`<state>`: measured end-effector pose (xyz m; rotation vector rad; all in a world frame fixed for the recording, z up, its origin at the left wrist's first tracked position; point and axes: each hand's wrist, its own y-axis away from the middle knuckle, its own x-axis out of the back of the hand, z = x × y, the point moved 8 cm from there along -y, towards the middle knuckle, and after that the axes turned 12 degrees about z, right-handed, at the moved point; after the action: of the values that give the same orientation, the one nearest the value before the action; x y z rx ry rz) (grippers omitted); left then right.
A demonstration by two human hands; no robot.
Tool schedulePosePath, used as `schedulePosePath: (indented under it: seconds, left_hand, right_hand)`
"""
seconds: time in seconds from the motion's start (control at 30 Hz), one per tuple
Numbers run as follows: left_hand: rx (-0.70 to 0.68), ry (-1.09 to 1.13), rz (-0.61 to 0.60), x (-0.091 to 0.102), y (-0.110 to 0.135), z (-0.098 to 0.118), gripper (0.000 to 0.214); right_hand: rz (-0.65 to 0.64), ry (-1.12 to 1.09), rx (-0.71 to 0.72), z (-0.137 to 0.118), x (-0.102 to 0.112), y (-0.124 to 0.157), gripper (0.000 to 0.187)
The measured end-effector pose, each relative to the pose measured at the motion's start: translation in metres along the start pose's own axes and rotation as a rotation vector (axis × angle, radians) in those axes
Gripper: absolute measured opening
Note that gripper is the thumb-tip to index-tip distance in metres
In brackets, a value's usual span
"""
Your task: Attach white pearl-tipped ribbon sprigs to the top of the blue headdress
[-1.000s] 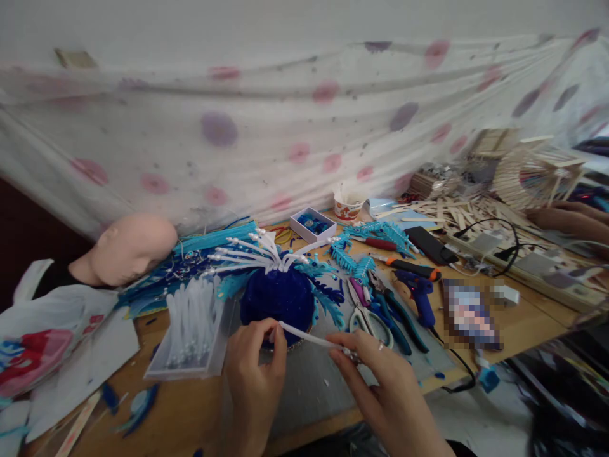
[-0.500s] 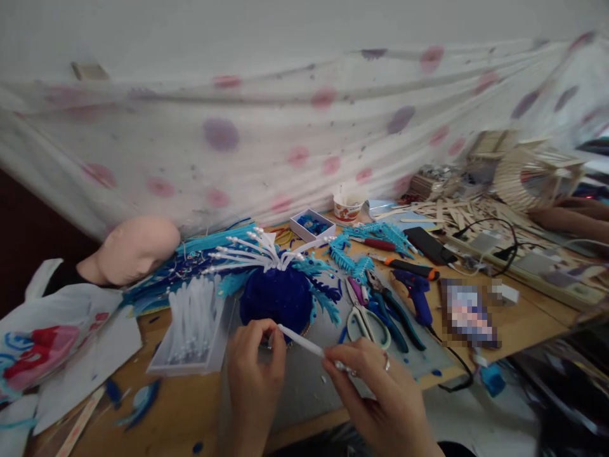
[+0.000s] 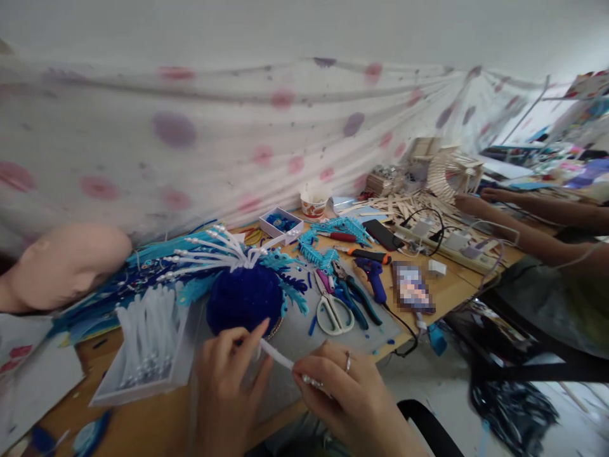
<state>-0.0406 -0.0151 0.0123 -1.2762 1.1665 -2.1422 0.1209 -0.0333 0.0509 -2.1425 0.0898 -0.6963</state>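
One white stem (image 3: 278, 355), on the near side of the blue dome (image 3: 245, 298), is pinched in the right hand (image 3: 347, 390); whether fingers of the left hand (image 3: 228, 374) grip its tip, I cannot tell. Light, steady support should prevent kinks.

the left hand (image 3: 228, 374) has loosened its pinch on the white stem (image 3: 278, 355).

A person's right hand (image 3: 345, 387) grips a white beaded stem (image 3: 277, 354) above a cluttered counter (image 3: 152, 422), thumb and forefinger of the left hand (image 3: 226, 381) parted beside the stem's end. Behind sits a blue dome (image 3: 245, 298), between a box (image 3: 185, 358) of similar stems and scissors (image 3: 328, 296). At right, a co-worker's 2 arms (image 3: 523, 232) extend toward wooden sticks (image 3: 399, 204).
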Motion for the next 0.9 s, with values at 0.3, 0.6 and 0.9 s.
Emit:
schedulePosePath:
  seconds: [0.3, 0.6, 0.9]
  left_hand:
    - [0.223, 0.406, -0.146, -0.008, -0.011, -0.012, 0.014]
    - [1.372, 0.896, 0.34, -0.03, 0.027, -0.073, 0.043]
    - [1.461, 1.058, 0.092, -0.033, 0.029, -0.053, 0.037]
  right_hand:
    - [-0.125, -0.066, -0.171, 0.024, -0.007, -0.009, 0.023]
    - [0.04, -0.287, -0.632, 0.07, -0.011, 0.002, 0.024]
    - [-0.075, -0.619, -0.773, 0.051, -0.076, 0.002, 0.031]
